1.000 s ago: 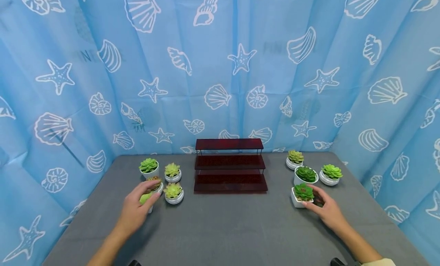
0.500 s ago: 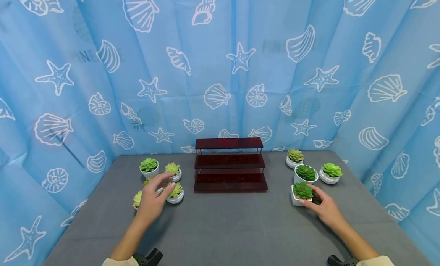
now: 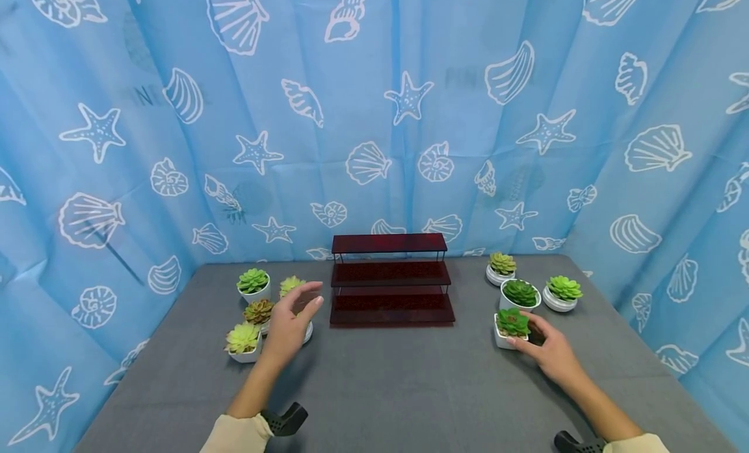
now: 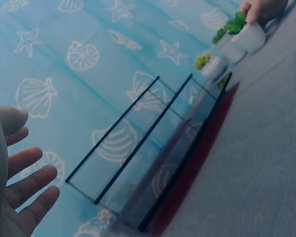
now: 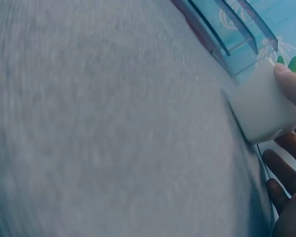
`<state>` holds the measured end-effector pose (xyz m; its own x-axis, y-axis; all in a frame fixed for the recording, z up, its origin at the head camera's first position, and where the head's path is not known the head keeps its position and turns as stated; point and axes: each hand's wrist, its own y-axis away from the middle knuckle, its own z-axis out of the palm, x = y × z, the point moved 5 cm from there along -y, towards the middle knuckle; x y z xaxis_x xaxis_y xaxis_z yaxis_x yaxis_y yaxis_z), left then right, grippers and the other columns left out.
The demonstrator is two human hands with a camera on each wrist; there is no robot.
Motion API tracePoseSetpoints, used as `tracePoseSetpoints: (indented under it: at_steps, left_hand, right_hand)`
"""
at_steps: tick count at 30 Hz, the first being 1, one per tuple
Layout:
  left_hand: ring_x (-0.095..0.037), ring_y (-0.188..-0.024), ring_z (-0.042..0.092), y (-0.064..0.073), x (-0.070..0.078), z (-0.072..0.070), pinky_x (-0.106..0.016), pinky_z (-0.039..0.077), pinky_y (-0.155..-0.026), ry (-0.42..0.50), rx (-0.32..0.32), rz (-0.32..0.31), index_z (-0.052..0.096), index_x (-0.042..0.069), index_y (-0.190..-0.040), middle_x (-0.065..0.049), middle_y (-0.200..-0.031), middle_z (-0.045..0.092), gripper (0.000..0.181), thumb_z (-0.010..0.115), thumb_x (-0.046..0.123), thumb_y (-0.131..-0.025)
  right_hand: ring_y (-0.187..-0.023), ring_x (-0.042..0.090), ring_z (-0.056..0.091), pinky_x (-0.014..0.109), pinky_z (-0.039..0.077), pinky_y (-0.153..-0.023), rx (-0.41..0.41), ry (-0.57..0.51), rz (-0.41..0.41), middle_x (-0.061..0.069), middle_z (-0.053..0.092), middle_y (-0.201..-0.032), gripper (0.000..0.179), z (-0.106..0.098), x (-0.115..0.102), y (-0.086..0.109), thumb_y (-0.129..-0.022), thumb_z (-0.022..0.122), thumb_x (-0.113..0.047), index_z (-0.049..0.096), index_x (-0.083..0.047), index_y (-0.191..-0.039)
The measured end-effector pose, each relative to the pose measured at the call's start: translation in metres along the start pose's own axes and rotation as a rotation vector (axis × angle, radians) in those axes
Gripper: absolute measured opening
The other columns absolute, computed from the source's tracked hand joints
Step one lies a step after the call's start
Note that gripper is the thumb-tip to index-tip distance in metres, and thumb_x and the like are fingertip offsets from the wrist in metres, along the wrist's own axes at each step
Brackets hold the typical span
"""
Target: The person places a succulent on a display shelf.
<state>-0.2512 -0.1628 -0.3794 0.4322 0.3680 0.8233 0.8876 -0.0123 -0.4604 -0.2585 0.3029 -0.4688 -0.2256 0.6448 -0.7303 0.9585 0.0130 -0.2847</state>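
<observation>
In the head view my left hand (image 3: 283,329) is raised over the left group of small potted succulents, thumb and fingers apart with nothing between them. It partly covers two pale-green succulents, one of them in a white pot (image 3: 307,333). The left wrist view shows its fingers (image 4: 32,185) spread beside the shelf. At the right, my right hand (image 3: 552,355) pinches a dark-green succulent (image 3: 512,322) by its square white pot. Seen from the right wrist, the thumb lies on one side of this white pot (image 5: 264,103) and fingers on the other.
A dark red three-tier shelf (image 3: 391,274) stands at the back middle of the grey table (image 3: 398,388). Left are green (image 3: 253,281), brownish (image 3: 258,311) and pale-green (image 3: 242,339) succulents. Right are more potted succulents (image 3: 520,294). A blue shell-patterned curtain (image 3: 374,115) hangs behind.
My left hand has moved right, from over the leftmost pots toward the shelf, uncovering the brownish and pale-green succulents. The right hand keeps its grip on the square pot, almost in place.
</observation>
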Motion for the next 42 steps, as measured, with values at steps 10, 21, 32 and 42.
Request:
tracePoseSetpoints:
  at_steps: [10,21,32,42]
  left_hand:
    - [-0.025,-0.107,0.063,-0.007,-0.034,0.026,-0.039,0.051,-0.090,0.095,0.047,-0.035,0.065,0.005,-0.119,-0.012,-0.115,0.066,0.026,0.064,0.014,-0.095]
    - [-0.033,-0.123,0.052,-0.001,-0.046,0.052,-0.046,0.040,-0.104,0.080,0.063,-0.067,0.060,-0.003,-0.125,-0.020,-0.127,0.059,0.034,0.066,0.002,-0.091]
    - [-0.039,-0.137,0.032,0.003,-0.065,0.063,-0.056,0.027,-0.110,0.037,0.051,-0.123,0.047,-0.004,-0.140,-0.025,-0.147,0.039,0.051,0.065,0.008,-0.093]
    - [-0.041,-0.138,0.029,0.004,-0.078,0.070,-0.056,0.027,-0.110,0.074,0.040,-0.304,0.038,-0.005,-0.145,-0.028,-0.148,0.035,0.059,0.063,0.012,-0.095]
  right_hand:
    - [-0.092,-0.003,0.057,0.013,0.048,-0.072,0.021,-0.020,-0.037,0.024,0.065,-0.112,0.056,0.003,-0.002,-0.003,-0.083,0.078,-0.016,0.055,0.004,-0.129]
    - [-0.095,0.018,0.063,0.024,0.053,-0.073,-0.018,0.002,0.014,0.024,0.065,-0.113,0.059,0.008,-0.008,-0.003,-0.084,0.078,-0.021,0.054,0.003,-0.132]
    - [-0.090,0.000,0.059,0.021,0.053,-0.072,-0.013,-0.082,0.022,0.027,0.063,-0.115,0.058,0.011,-0.019,-0.001,-0.085,0.077,-0.016,0.051,0.005,-0.133]
    - [-0.089,-0.006,0.057,0.014,0.050,-0.072,0.011,-0.155,-0.020,0.031,0.062,-0.116,0.054,0.018,-0.031,-0.002,-0.084,0.076,-0.007,0.052,0.009,-0.130]
